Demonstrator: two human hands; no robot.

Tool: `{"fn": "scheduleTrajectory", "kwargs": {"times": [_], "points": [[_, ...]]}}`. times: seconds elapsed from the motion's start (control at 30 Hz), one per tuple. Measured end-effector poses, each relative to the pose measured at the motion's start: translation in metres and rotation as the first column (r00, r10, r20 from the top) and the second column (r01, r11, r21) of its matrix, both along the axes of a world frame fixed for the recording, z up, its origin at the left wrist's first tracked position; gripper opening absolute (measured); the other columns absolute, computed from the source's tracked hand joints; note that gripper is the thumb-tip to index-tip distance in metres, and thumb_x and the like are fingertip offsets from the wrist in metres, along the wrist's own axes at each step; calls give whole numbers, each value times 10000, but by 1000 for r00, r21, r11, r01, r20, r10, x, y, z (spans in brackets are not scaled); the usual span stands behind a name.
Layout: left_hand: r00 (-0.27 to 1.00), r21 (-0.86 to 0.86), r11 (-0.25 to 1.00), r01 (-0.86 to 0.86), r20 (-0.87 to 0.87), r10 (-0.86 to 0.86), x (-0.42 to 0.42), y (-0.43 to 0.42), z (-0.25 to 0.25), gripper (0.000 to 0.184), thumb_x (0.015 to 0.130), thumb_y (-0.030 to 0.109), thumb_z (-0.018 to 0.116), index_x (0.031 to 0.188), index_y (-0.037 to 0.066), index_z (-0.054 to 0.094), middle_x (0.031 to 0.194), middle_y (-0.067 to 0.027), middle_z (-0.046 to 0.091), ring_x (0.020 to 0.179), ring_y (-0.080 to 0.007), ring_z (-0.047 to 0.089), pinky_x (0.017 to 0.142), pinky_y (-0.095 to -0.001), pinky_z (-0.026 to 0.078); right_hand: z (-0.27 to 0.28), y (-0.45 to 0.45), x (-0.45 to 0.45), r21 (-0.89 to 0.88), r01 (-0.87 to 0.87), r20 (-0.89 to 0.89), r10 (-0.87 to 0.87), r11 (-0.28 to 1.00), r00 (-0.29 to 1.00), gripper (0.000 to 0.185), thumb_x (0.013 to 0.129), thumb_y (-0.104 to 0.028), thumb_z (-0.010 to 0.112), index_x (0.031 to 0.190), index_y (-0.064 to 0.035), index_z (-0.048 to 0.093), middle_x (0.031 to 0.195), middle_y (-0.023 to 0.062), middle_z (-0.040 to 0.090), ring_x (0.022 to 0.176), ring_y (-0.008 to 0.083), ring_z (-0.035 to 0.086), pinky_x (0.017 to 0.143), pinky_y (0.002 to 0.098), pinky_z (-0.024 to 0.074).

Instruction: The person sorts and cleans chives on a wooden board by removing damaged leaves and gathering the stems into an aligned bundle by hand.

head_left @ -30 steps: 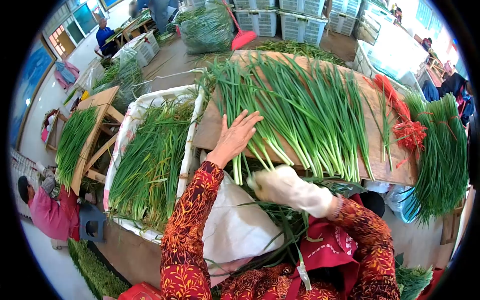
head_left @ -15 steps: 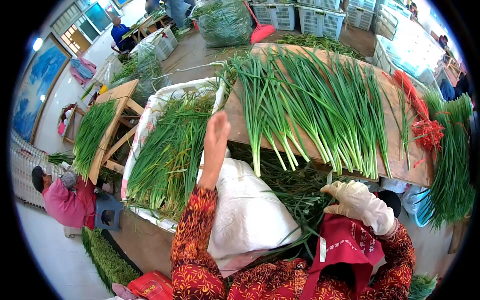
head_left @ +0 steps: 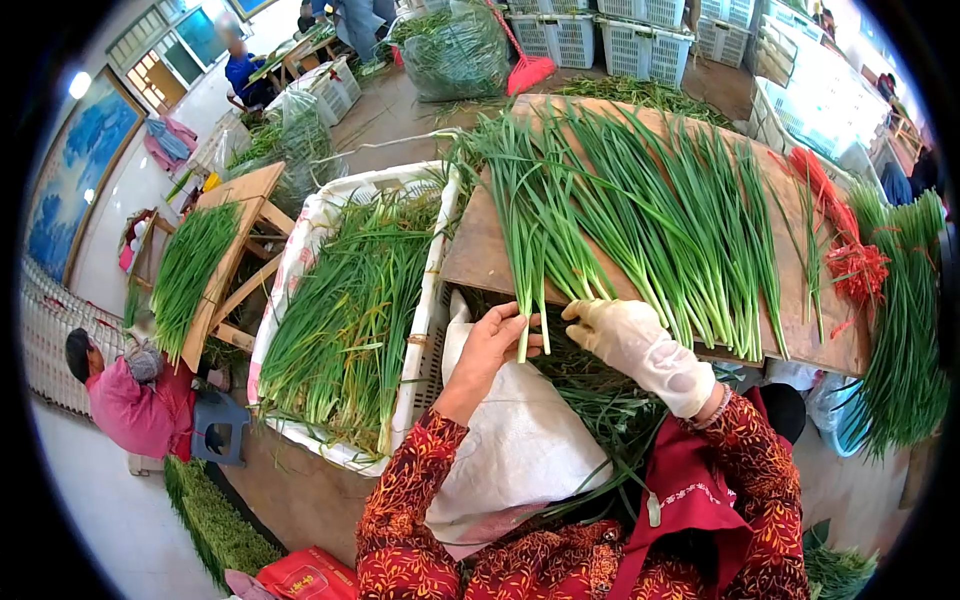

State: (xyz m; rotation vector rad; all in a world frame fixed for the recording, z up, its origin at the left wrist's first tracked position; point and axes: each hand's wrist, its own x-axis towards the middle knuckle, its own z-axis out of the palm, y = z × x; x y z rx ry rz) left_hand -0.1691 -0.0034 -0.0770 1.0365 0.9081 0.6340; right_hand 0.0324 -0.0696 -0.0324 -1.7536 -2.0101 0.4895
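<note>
Garlic chives (head_left: 670,230) lie in a loose row on a slanted wooden board (head_left: 470,250), their pale stem ends toward me. My bare left hand (head_left: 495,350) is closed around the lower ends of a few stems at the board's left front edge. My right hand (head_left: 640,350), in a whitish glove, is just to the right. Its bent fingertips close on more stem ends, which disappear behind the glove. Below my hands, a white sack (head_left: 520,450) lies over my lap beside a heap of loose green leaves (head_left: 600,400).
A white crate (head_left: 400,400) full of chives stands left of the board. Red ties (head_left: 855,265) and a chive bundle (head_left: 900,330) are at the right. A person in pink (head_left: 140,400) sits at far left by another board (head_left: 225,250). Stacked crates (head_left: 645,50) stand behind.
My left hand has come down from beside the crate to the stems at the board edge. My gloved right hand has moved up and left from my lap to the stems.
</note>
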Motion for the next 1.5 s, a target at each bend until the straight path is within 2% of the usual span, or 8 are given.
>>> {"fn": "scheduleTrajectory", "kwargs": {"times": [0.07,0.2,0.23,0.37,0.47,0.73,1.13,1.5], "points": [[997,-74,997,11,83,-5,-3,-4,-1,409,949,218,549,1281,16,423,1136,-84,599,916,-165,639,814,-326,541,13,0,3,-160,41,-49,-50,986,998,270,862,-292,602,1026,-80,639,812,150,671,789,326,651,701,418,503],[984,-153,988,0,177,28,1,-7,-4,423,940,206,565,1298,55,399,1140,-80,599,921,-179,643,826,-348,549,19,6,1,-232,42,-116,-71,972,991,351,897,-359,559,1081,-70,635,827,146,679,794,328,655,702,406,502],[980,-180,984,6,199,31,3,-7,-5,428,937,204,570,1301,65,392,1141,-79,600,920,-180,644,823,-350,551,11,12,1,-235,32,-105,-58,971,993,408,913,-406,524,1099,-58,630,830,133,684,751,289,669,683,384,502],[957,-249,966,61,290,14,7,-7,-8,451,923,220,596,1287,86,366,1125,-84,595,929,-191,645,814,-370,558,14,29,-5,-433,-29,-388,-158,901,908,463,911,-463,517,1046,-39,646,789,74,677,602,162,635,610,312,490],[938,-294,952,91,347,17,11,-12,-4,398,914,224,612,1232,109,402,1082,-62,603,937,-193,642,800,-381,561,6,41,-7,-528,22,-379,-258,849,889,479,888,-489,546,998,-38,664,762,57,664,576,153,606,571,300,481],[934,-278,959,-61,322,153,28,-20,-5,226,908,240,628,1080,134,525,1023,-4,618,890,-134,618,788,-327,525,0,37,-4,-527,38,-538,-368,849,759,412,841,-361,695,1000,14,638,629,24,583,510,98,511,483,241,390],[818,-191,950,-248,483,311,37,-43,-24,160,942,198,576,1083,129,543,1057,5,605,893,-103,587,796,-293,497,-9,37,-1,-549,-15,-681,-436,836,589,322,850,-286,669,945,19,631,651,48,599,504,107,529,425,243,400],[806,-86,959,-270,524,274,30,-62,-30,108,961,141,534,1064,107,528,1017,16,563,813,-80,505,768,-245,451,-10,31,-3,-545,-102,-701,-386,832,600,291,855,-271,665,900,15,632,670,44,610,535,109,561,446,236,440]]}}
